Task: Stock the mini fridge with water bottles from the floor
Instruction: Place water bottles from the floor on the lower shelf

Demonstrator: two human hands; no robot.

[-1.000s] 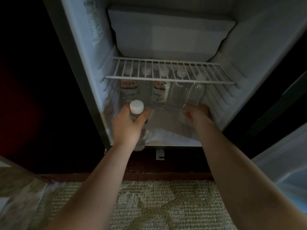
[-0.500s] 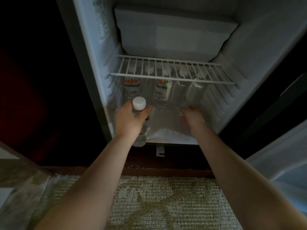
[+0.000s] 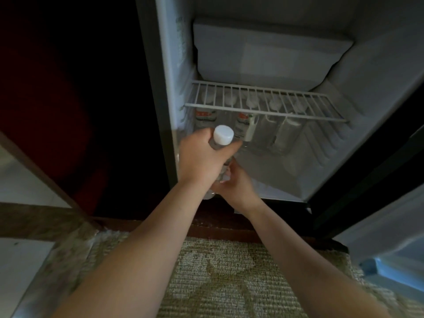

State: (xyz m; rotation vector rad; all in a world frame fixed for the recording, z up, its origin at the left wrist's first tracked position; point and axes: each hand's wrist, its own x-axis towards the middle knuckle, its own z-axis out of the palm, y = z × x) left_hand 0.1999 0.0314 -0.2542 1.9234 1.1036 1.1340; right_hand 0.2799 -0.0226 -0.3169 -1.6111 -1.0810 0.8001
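The water bottle (image 3: 215, 146) sits at the front left of the mini fridge's (image 3: 378, 92) lower compartment, its base just over the sill, leaning a little with its white screw cap (image 3: 223, 134) toward the person. The left hand (image 3: 202, 159) has its fingers and thumb wrapped round the neck and shoulder just under the cap. What is new is the right hand (image 3: 236, 184). A moment ago it was deep in the fridge on the right, at a clear bottle in the rear row. Now it has come back across and closes on the lower body of this bottle, just beneath the left hand, fingers curled under the plastic. I take that to mean the last bottle is settled and this one is being passed over or steadied for its place, probably in front of the row. That row (image 3: 263, 129) stands upright against the back wall under the wire shelf (image 3: 263, 104). It has two bottles with red-and-white labels on the left and plain clear ones to the right, their pale caps showing through the bars. The bottles are thin, ribbed clear plastic that will dent under a hard squeeze. The shelf is white coated wire in straight parallel rods, and the fridge walls are smooth white plastic with moulded ridges. Above sits a boxy white freezer compartment (image 3: 263, 53). Under the person's forearms is a coarse, looped beige carpet (image 3: 229, 276).
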